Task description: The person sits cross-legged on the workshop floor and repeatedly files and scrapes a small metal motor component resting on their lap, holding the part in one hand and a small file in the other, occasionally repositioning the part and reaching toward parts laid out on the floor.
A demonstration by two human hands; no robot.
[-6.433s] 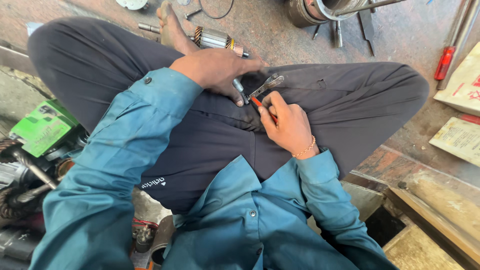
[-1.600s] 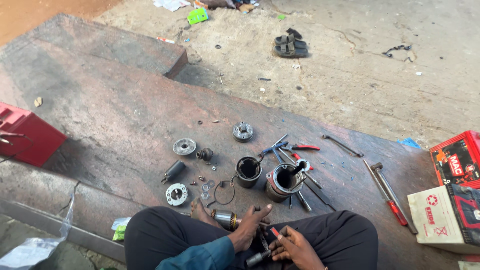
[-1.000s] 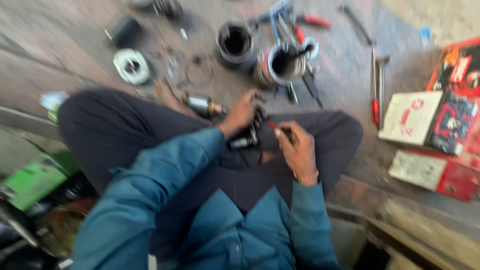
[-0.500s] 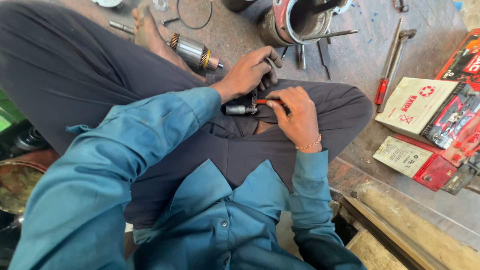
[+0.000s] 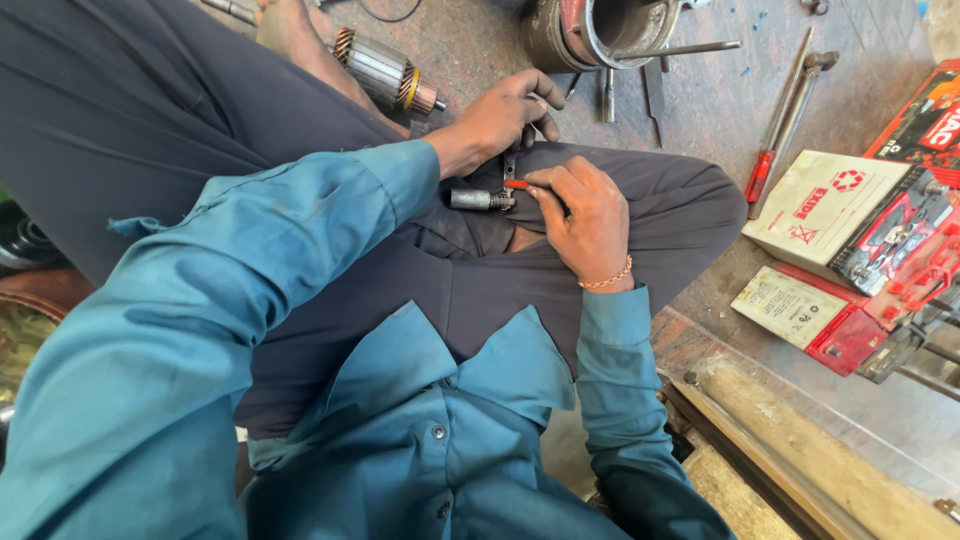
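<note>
The person sits cross-legged on the floor (image 5: 480, 40), and both hands meet over the lap on dark trousers (image 5: 640, 210).

The small metal cylinder (image 5: 472, 200) lies on the lap with its long axis running left to right in the head view, almost level; its right end points at the right hand (image 5: 585, 215), its left end towards the left sleeve (image 5: 330, 220). A thin metal piece (image 5: 510, 163) stands up from the cylinder's right end towards the left hand (image 5: 505, 112).

The left hand comes in from above, fingers curled down; its grip is closed on the top of that thin piece. The right hand lies just right of the cylinder, its grip closed round a red-handled tool (image 5: 516, 184). Only the tool's red end shows between the fingers, pointing left and meeting the cylinder's right end. A bracelet (image 5: 606, 280) sits on the right wrist.

On the floor beyond the knees, an armature (image 5: 385, 70) with copper windings lies tilted, its shaft pointing down-right, near the left hand but apart from it. A round housing (image 5: 590, 30) stands at the top edge, with loose rods beside it. A screwdriver (image 5: 778, 130) lies diagonally to the right, just beside a white box (image 5: 820, 200); red boxes (image 5: 925, 120) lie further right.
</note>
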